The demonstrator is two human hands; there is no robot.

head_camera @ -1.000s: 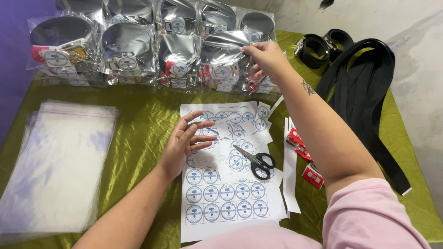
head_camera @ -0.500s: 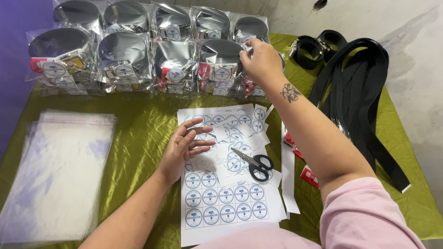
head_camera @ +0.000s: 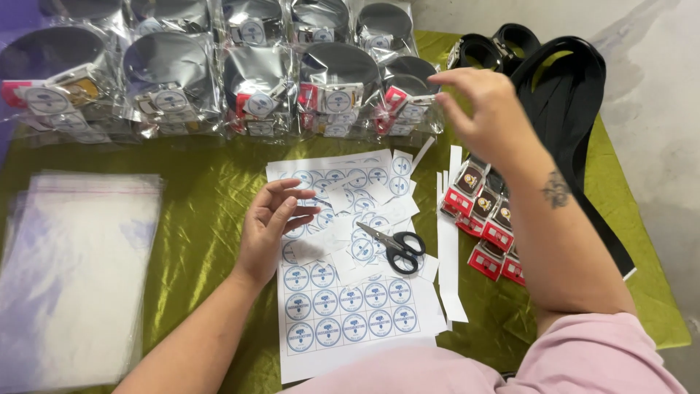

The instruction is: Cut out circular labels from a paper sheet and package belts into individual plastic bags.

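Note:
My left hand (head_camera: pixel 271 222) rests with fingers apart on a white sheet of round blue stickers (head_camera: pixel 350 306) spread over the green cloth. Black-handled scissors (head_camera: pixel 394 248) lie on the cut sticker pieces to the right of it. My right hand (head_camera: pixel 485 117) hovers with fingers spread and nothing in it, just right of the row of clear bags holding coiled black belts (head_camera: pixel 339 76). Below that hand lie several small red-edged packets with buckles (head_camera: pixel 485 219).
A stack of clear plastic bags (head_camera: pixel 73 270) lies at the left. Loose black belts (head_camera: pixel 561 95) are piled at the far right on the green cloth (head_camera: pixel 204 190). Paper offcuts (head_camera: pixel 446 255) lie beside the sheet. A grey floor (head_camera: pixel 656 146) shows past the table's right edge.
My right hand has drawn back from the packed belt bags toward the right and nearer to me. My left hand has stayed on the sticker sheet.

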